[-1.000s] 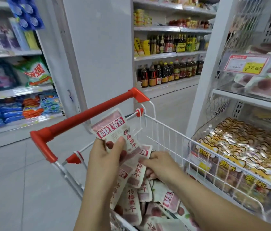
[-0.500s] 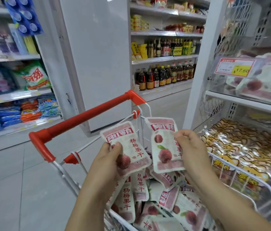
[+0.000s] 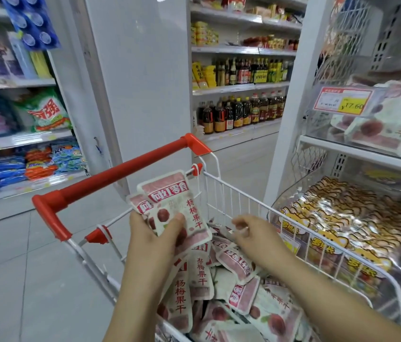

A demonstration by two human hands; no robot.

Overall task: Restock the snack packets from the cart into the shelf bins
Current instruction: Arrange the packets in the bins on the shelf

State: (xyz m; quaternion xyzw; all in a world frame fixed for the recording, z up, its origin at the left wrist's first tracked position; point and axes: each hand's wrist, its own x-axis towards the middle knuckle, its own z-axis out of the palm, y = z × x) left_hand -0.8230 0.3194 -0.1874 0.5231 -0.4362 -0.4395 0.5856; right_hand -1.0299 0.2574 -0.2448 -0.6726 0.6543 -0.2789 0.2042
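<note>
Shop aisle: my left hand [image 3: 155, 240] grips a few snack packets [image 3: 170, 201], right hand [image 3: 256, 235] hangs empty over the heaped cart [image 3: 120, 173]; I judge most stock unshelved.

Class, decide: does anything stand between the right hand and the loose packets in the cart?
Nothing visible does. The right hand hovers over the open cart, just above the loose packets, with only air between them.
</note>
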